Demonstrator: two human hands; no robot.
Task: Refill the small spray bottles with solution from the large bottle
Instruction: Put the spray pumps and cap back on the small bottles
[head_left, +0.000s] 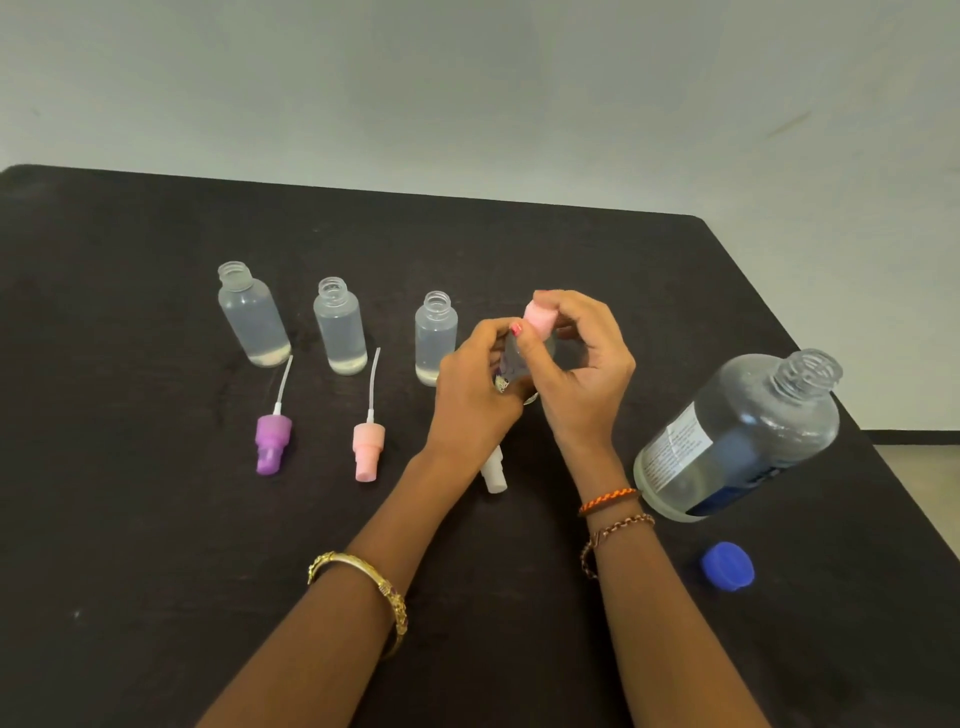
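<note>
Your right hand (582, 364) has its fingers (553, 304) curled tight round the pink spray cap (537, 316), pinching it from above. Your left hand (475, 387) grips the small spray bottle (511, 364) under that cap, fingers wrapped round the clear body. The bottle's long axis is close to upright, cap end up and leaning slightly away from you; most of the body is hidden by both hands. It's held above the worktop (130, 519), mid-frame.

Just left of it, three open small bottles stand upright in a row, necks up: left bottle (252, 317), middle bottle (338, 328), right bottle (435, 338).

Nearer you, loose spray heads lie flat with dip tubes pointing away from you: purple spray head (272, 441), pink spray head (368, 449). A white spray head (493, 473) is partly hidden under your left wrist.

The large bottle (737, 441) stands on the right, open neck appearing tilted up and to the right in this wide view, label facing left. Its blue cap (727, 566) lies on the worktop just in front of it.
</note>
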